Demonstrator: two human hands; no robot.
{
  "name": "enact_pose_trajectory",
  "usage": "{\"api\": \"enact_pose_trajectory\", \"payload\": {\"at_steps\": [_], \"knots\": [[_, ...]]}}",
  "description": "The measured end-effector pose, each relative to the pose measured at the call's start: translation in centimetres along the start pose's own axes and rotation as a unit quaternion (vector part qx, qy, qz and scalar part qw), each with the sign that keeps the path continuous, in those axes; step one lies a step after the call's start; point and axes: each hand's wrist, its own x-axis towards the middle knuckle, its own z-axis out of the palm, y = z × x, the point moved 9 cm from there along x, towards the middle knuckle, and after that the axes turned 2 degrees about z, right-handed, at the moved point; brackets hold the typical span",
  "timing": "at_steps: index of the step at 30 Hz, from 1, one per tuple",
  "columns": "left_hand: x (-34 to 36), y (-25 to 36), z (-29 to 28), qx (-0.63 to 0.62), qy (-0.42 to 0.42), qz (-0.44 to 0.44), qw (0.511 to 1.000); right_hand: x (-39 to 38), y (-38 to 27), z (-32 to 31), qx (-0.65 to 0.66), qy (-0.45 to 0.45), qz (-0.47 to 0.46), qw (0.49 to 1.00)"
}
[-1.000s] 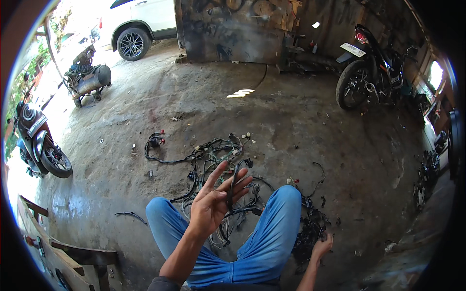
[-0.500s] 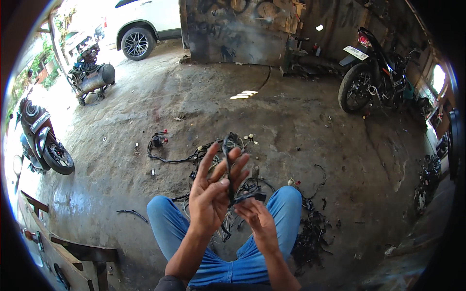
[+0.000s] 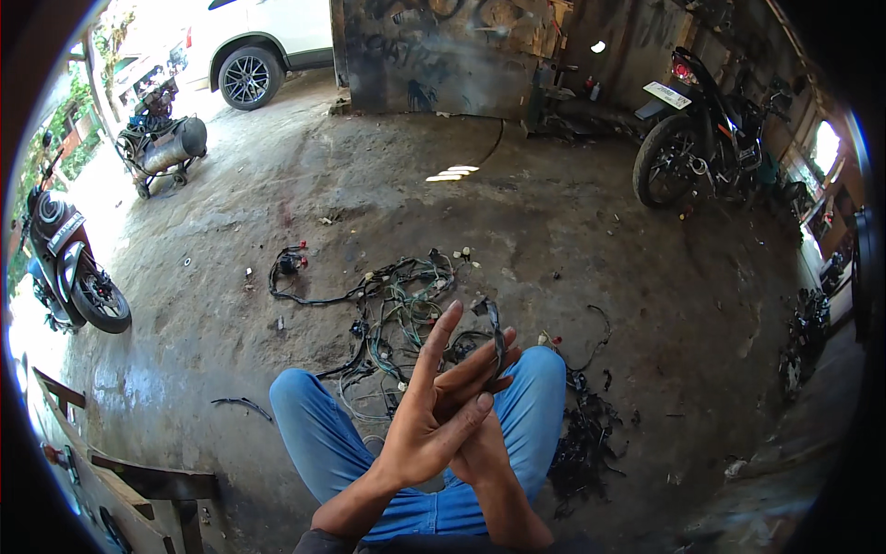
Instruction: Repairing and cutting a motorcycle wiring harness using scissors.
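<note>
My left hand (image 3: 426, 420) is raised over my lap, its index finger stretched upward and its thumb pointing right. Behind and against it is my right hand (image 3: 482, 451), whose fingers are mostly hidden. A black-taped wire bundle (image 3: 497, 334) curves across the fingertips at the right of the two hands; which hand bears it is unclear. On the floor beyond, a loose wiring harness (image 3: 397, 309) spreads out with green, black and pale wires and white connectors. One branch runs left to a black connector cluster (image 3: 290, 265) with red parts.
Black scraps (image 3: 586, 434) lie beside my right knee, and a short black strip (image 3: 242, 403) beyond my left. A wooden bench (image 3: 152, 480) stands at near left. Farther off are a scooter (image 3: 78, 268), an air compressor (image 3: 166, 148), a white car (image 3: 277, 42) and a motorcycle (image 3: 688, 148).
Both hands have come together, lower and to the right, the left now covering much of the right. The taped bundle has shifted right, and more of the harness on the floor shows.
</note>
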Motion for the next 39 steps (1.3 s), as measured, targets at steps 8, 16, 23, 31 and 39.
{"api": "enact_pose_trajectory", "payload": {"at_steps": [8,16,23,31,39], "knots": [[-0.6,-0.3,0.8,0.029,-0.020,-0.036,0.999,0.0,1.2,0.1,-0.084,-0.054,0.064,0.993],[-1.2,-1.3,0.4,0.083,-0.009,-0.038,0.996,0.4,0.2,0.6,-0.323,-0.127,-0.013,0.938],[-1.4,0.2,-6.6,0.220,0.178,0.057,0.958,2.2,-3.4,0.2,0.185,-0.072,0.049,0.979],[-6.3,-10.9,-8.2,0.208,-0.025,-0.074,0.975,5.2,-7.4,-0.2,0.065,0.035,-0.027,0.997],[-5.4,-12.4,-8.0,0.006,0.047,-0.199,0.979,9.4,-10.6,-2.5,-0.081,-0.010,-0.086,0.993]]}}
